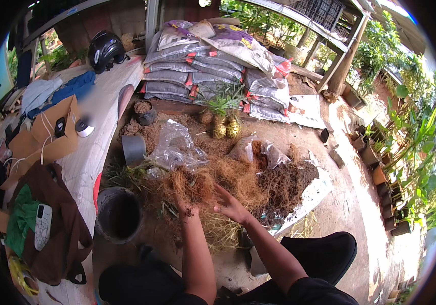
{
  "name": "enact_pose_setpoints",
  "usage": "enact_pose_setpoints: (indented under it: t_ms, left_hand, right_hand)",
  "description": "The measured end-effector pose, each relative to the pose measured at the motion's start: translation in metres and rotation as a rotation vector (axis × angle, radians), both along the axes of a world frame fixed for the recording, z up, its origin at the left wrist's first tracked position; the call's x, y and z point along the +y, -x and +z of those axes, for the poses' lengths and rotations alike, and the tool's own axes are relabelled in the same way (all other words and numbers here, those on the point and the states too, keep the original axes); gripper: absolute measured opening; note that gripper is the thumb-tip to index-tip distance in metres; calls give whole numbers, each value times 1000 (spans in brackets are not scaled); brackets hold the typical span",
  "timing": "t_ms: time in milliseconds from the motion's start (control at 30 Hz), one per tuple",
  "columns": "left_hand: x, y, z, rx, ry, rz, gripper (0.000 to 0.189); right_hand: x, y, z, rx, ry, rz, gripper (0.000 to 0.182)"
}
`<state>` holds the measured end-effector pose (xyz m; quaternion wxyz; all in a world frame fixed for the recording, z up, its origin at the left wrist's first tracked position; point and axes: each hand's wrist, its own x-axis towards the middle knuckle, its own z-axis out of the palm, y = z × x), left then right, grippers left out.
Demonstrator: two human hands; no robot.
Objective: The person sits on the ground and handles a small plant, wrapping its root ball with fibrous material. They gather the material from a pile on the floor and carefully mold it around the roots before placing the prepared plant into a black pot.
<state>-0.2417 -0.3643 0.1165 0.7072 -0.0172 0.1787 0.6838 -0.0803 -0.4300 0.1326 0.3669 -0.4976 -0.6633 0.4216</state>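
My left hand (186, 206) is under a loose clump of brown coconut fibre (193, 187), palm up, with dark crumbs on the wrist. The clump rests on its fingers, which are partly hidden. To the right, my right hand (230, 206) has its fingers spread beside the clump; nothing shows in its grasp. More orange-brown fibre (240, 179) lies just beyond. Dark soil with roots (284, 187) is heaped on a white sheet (317, 194) at the right. A clear plastic bag (178, 146) lies behind the fibre, and yellowish strands (216, 230) lie below my hands.
A black bucket (119, 215) stands at the left, near a grey pot (133, 150). Two wrapped root balls with leafy plants (219, 127) stand before stacked sacks (168, 78). An open plastic bag (246, 149) holds brown material. A platform (99, 126) runs along the left; potted plants (380, 175) line the right.
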Motion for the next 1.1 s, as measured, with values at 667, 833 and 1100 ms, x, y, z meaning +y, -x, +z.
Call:
enact_pose_setpoints:
  t_ms: [667,833,1100]
  left_hand:
    - [-16,-66,13,599,-186,-159,48]
    - [-46,-78,65,858,-262,-151,48]
    - [-67,-68,108,1693,-329,-305,51]
  right_hand:
    - [-22,26,80,584,-245,-473,103]
    - [-30,6,107,562,-279,-523,88]
    - [-28,-21,122,489,-126,-430,86]
